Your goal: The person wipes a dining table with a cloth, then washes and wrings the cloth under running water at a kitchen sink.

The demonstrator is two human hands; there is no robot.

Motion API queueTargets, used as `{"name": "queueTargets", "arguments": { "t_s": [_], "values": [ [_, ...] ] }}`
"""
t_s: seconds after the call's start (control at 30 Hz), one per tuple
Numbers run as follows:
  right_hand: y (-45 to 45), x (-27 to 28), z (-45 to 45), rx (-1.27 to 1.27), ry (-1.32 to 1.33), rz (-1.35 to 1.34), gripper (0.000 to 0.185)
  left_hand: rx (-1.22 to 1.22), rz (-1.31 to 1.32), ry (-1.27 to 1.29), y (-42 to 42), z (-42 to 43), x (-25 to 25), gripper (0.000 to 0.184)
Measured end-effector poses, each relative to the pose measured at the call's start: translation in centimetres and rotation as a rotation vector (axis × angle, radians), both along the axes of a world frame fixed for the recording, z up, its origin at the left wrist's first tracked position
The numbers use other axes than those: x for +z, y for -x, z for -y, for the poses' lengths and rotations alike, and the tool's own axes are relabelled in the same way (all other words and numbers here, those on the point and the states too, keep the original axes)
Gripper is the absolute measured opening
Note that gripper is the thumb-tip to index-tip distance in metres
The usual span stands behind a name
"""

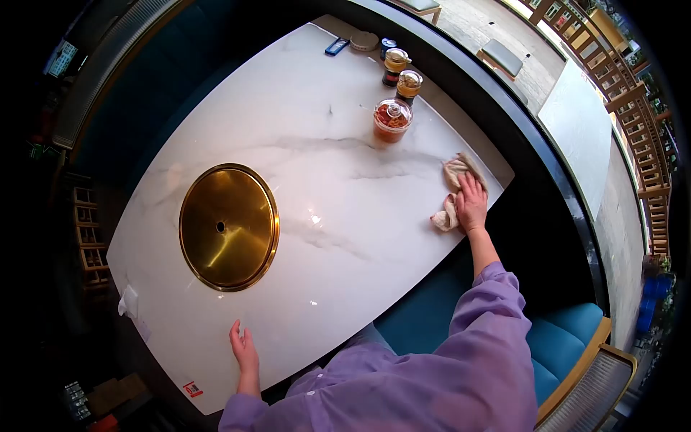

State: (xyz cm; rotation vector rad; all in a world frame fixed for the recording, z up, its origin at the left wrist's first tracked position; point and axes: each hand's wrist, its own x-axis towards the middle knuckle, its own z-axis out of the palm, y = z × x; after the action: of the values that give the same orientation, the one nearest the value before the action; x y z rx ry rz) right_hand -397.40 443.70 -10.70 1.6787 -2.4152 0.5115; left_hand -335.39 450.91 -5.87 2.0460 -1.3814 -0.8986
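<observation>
My right hand (471, 203) presses down on a crumpled beige cloth (455, 170) near the right corner of the white marble-patterned table (324, 273). Part of the cloth bunches out on both sides of the fingers. Over the near left part of the table, my left hand (245, 354) is empty, with its thumb and fingers apart. Beyond it is a round gold-coloured metal lid (241, 252) with a small hole in its middle. Whether the left hand touches the tabletop is hard to tell.
A clear-lidded jar of red contents (392, 122) and two smaller jars, one being a glass-topped jar (409, 85), stand along the far right edge. Nearby are a blue packet (336, 47) and a round pale dish (364, 41). White tissue (128, 302) lies at the left edge. Teal seating (425, 313) adjoins the table.
</observation>
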Motion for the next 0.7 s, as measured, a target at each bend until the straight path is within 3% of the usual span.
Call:
{"name": "queueTargets", "arguments": {
  "t_s": [0.03, 0.13, 0.23, 0.3, 0.4, 0.53, 0.63, 0.7],
  "values": [
    [4.0, -2.3, 1.3, -0.145, 0.04, -0.076, 0.04, 0.025, 0.011, 0.015, -0.1, -0.6, -0.1, 0.036],
    [7.7, -4.0, 5.8, -0.636, -0.114, 0.037, 0.042, 0.05, 0.03, -0.049, -1.0, -3.0, 0.7, 0.035],
    [4.2, -2.7, 9.3, -0.726, -0.131, 0.095, 0.044, 0.08, 0.081, -0.078, -1.7, -4.6, 1.5, 0.034],
    [-2.2, -4.4, 10.5, -0.505, -0.038, 0.013, 0.047, 0.126, 0.077, -0.091, -1.9, -5.6, 1.2, 0.033],
    [-20.0, -1.6, 9.5, 0.075, -0.073, 0.14, 0.055, 0.164, 0.007, -0.062, -1.0, -5.6, -0.1, 0.033],
    [-36.3, 0.7, 6.2, 0.994, -0.088, 0.257, 0.049, -0.102, 0.016, -0.033, 3.7, -2.3, 2.9, 0.036],
    [-33.9, 0.3, 10.5, 0.975, -0.116, 0.295, 0.045, -0.226, 0.049, 0.074, 3.7, -1.9, 4.6, 0.036],
    [-29.9, 0.7, 14.7, 0.586, -0.039, 0.197, 0.042, -0.129, 0.03, 0.057, 1.9, -3.6, 4.5, 0.034]
  ]
}}
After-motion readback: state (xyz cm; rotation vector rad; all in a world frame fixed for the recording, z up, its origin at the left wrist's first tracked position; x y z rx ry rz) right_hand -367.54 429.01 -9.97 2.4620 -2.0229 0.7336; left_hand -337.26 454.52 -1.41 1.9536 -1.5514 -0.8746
